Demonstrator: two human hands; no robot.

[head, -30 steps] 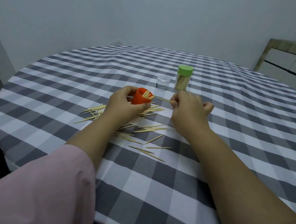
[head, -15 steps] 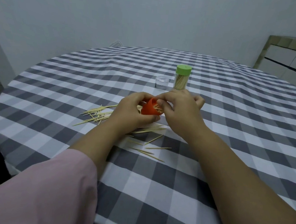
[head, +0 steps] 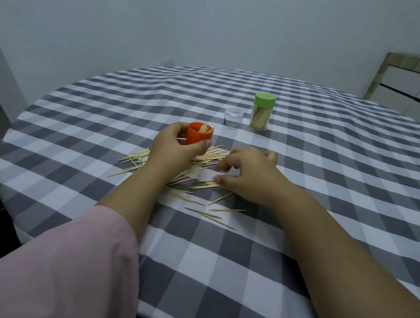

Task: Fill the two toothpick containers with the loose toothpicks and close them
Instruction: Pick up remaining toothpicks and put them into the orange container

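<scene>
Head view: left hand [head: 174,144] grips the orange container [head: 198,135] at frame centre, mouth up, some toothpicks inside. Right hand [head: 247,172], lower right of it, pinches at loose toothpicks [head: 204,158] on the tabletop [head: 327,167]; grip loosely curled, catch unclear. Picks lie mostly left-right, just beside right fingertips. Green-lidded container [head: 261,112] upper right, closed.

A round table [head: 326,191] with a grey and white checked cloth carried loose toothpicks [head: 211,156] scattered near its middle. Toward the far edge stood a green-lidded container [head: 261,112] and, just beside it, a small clear piece [head: 233,116], perhaps a lid.
</scene>
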